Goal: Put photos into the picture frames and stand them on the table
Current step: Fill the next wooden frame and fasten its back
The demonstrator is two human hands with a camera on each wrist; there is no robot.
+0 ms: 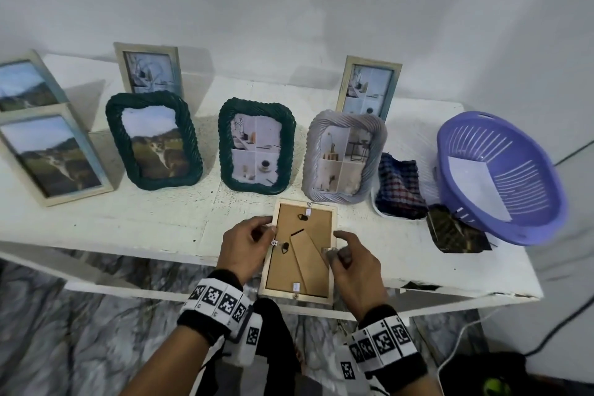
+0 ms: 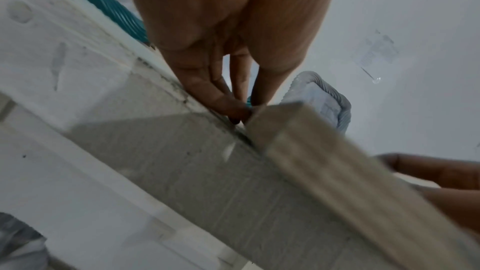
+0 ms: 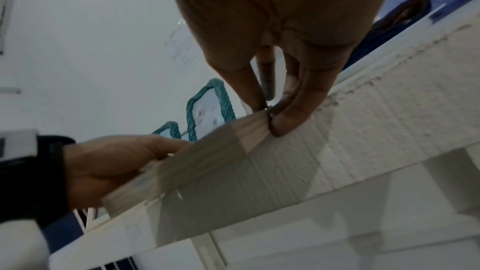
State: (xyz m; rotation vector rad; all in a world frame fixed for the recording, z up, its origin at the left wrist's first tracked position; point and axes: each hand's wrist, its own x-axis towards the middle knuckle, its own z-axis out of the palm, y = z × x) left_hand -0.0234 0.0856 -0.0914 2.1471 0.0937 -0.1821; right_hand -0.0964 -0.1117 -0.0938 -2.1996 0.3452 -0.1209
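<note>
A pale wooden picture frame (image 1: 300,249) lies face down at the table's front edge, its brown backing board and folded stand facing up, its near end overhanging the edge. My left hand (image 1: 254,241) grips the frame's left side, fingers curled at a metal tab. My right hand (image 1: 345,254) pinches the frame's right side at another tab. The left wrist view shows my fingers (image 2: 228,102) at the frame's corner (image 2: 311,151). In the right wrist view my thumb (image 3: 288,122) presses the frame's edge (image 3: 207,155). Several filled frames (image 1: 255,146) stand behind.
A purple basket (image 1: 501,177) holding white paper leans at the right. A checked cloth (image 1: 400,186) lies on a white dish beside it, and a loose dark photo (image 1: 456,233) lies in front. The white table (image 1: 144,222) ends at a wall.
</note>
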